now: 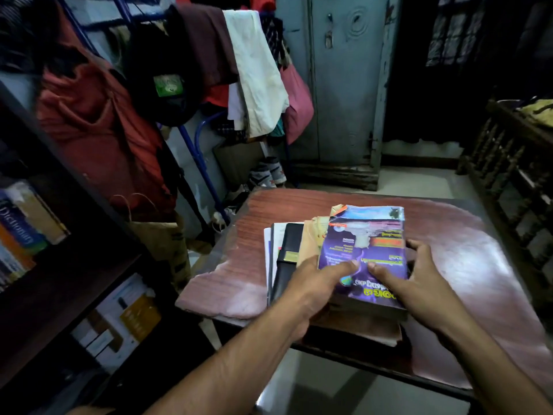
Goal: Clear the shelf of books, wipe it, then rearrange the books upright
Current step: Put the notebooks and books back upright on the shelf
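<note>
A thick book with a purple and blue cover (368,235) lies on top of a pile of books on the reddish wooden table (466,256). My left hand (314,283) grips its left edge, thumb on the cover. On the opposite side my right hand (419,274) holds the right edge, thumb on the cover too. Beside the pile on the left lie a black folder (287,256), a tan book (311,238) and white papers (269,250). The dark bookshelf (74,283) stands at the left; several books (21,232), one a dictionary, remain on an upper shelf and boxes (119,319) sit lower down.
A rack hung with clothes (179,70) stands behind the table on the left, with a paper bag (161,238) and shoes (266,175) at its foot. A grey-blue metal cupboard (338,85) fills the back. Dark wooden furniture (508,163) stands on the right.
</note>
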### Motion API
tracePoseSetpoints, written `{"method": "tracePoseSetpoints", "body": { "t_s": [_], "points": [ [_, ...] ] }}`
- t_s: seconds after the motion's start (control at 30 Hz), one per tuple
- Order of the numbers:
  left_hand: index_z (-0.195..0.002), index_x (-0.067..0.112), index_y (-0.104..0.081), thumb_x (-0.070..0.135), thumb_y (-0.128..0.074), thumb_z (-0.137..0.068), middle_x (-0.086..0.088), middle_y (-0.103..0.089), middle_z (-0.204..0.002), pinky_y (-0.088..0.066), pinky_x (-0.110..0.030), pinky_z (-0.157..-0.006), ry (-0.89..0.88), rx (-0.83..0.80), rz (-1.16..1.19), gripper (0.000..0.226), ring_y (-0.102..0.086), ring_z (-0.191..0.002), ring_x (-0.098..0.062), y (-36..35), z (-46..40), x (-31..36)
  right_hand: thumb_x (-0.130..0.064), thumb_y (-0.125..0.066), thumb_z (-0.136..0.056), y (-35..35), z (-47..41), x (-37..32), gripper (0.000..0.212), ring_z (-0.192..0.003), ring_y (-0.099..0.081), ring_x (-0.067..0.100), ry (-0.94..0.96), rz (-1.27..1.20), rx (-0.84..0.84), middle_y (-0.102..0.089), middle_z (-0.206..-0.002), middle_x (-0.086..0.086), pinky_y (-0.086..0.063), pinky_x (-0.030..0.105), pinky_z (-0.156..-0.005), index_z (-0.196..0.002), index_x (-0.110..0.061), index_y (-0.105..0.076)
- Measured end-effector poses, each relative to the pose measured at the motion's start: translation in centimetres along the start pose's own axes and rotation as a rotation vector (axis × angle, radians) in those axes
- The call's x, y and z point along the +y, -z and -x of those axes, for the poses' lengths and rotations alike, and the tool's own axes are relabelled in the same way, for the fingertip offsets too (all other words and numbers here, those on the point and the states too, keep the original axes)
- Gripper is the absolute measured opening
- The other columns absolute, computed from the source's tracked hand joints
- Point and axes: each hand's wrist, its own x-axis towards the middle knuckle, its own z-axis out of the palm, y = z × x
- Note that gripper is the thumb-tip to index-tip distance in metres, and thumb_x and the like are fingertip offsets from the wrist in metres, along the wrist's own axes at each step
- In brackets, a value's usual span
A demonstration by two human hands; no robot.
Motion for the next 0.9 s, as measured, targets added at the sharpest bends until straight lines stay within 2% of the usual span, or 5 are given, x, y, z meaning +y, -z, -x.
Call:
{"method": "tracePoseSetpoints", "body": {
  "t_s": [0.23,0.47,0.63,0.77,0.9],
  "points": [
    [-0.123,0.021,-0.071,0.037,-0.071,-0.088,-0.006,-0.075,-0.115,-0.055,-0.044,-0.097,-0.099,-0.013,0.213,0.038,-0.070,-0.108,-0.029,2.2,1.7,-0.5,-0.005,-0.088,-0.070,-1.7,-0.1,-3.7,0.079,-0.102,-0.071,0.021,0.188,-0.236,0.030,-0.066,-0.117,0.000,-0.062,0.039,-0.080,-0.133,-0.028,-0.046],
    [-0.138,0.030,-0.046,0.049,-0.081,-0.066,-0.003,-0.073,-0.113,-0.060,-0.047,-0.081,-0.351,0.343,0.508,0.082,-0.071,-0.105,-0.027,12.8,8.2,-0.2,-0.028,-0.089,-0.056,-11.9,2.9,-10.5,0.083,-0.087,-0.075,0.031,0.035,-0.698,-0.304,-0.074,-0.111,0.012,-0.060,0.037,-0.056,-0.130,-0.028,-0.051],
    [-0.134,0.016,-0.058,0.048,-0.075,-0.081,-0.015,-0.071,-0.122,-0.054,-0.050,-0.093,-0.331,0.725,0.610,0.065,-0.063,-0.118,-0.040,24.6,16.8,-2.5,-0.014,-0.077,-0.076,-26.1,8.5,-13.7,0.063,-0.091,-0.074,0.030,-0.014,-0.629,-0.680,-0.074,-0.114,0.009,-0.063,0.042,-0.067,-0.131,-0.028,-0.049],
    [-0.122,0.019,-0.071,0.057,-0.066,-0.081,-0.017,-0.072,-0.119,-0.055,-0.049,-0.089,-0.235,0.854,0.656,0.056,-0.065,-0.114,-0.041,33.6,24.3,-7.1,-0.013,-0.070,-0.089,-37.5,13.2,-15.3,0.074,-0.108,-0.067,0.025,0.049,-0.417,-0.855,-0.061,-0.135,0.006,-0.051,0.048,-0.102,-0.149,-0.035,-0.032],
    [-0.115,0.016,-0.074,0.044,-0.060,-0.094,-0.016,-0.076,-0.102,-0.059,-0.034,-0.058,-0.215,0.959,0.559,0.038,-0.074,-0.075,-0.027,40.7,29.7,-9.8,-0.025,-0.060,-0.100,-44.4,16.0,-15.9,0.058,-0.086,-0.065,0.014,0.134,-0.147,-1.113,-0.064,-0.119,-0.001,-0.055,0.023,-0.070,-0.146,-0.043,-0.031]
  ]
}}
